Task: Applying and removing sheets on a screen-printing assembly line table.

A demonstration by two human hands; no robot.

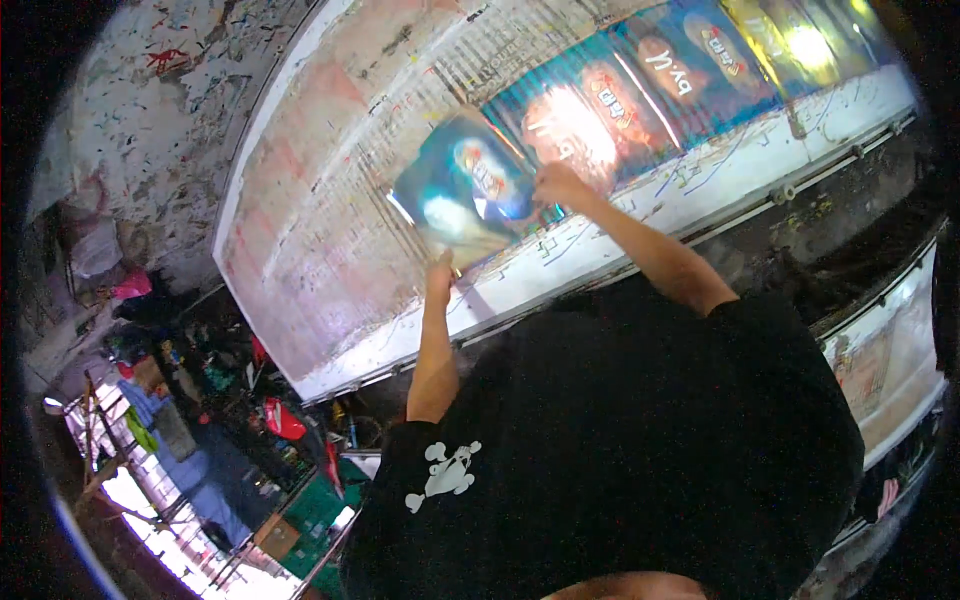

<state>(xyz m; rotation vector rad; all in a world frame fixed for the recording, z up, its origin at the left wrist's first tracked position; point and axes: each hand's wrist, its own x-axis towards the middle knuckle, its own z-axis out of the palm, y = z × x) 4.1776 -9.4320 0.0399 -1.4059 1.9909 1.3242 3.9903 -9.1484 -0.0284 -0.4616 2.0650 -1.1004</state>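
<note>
A glossy blue-green printed sheet [470, 150] lies slightly askew on the long, paint-stained table [330, 220]. At its near left corner is my left hand [440, 272], closed with the fingertips on the edge. My right hand [562, 187] pinches the sheet's right side, where it meets the neighbouring sheet. Bright reflections wash out part of the print. Directly to the right lies a teal and red printed sheet [640, 110], close against the one I hold.
Farther right in the row are a blue sheet [712, 62] and a yellow sheet [785, 45]. A rail with small fittings [783, 194] runs along the table's near side. Another table [890, 350] stands at the right. Clutter with a red object [284, 420] fills the lower left.
</note>
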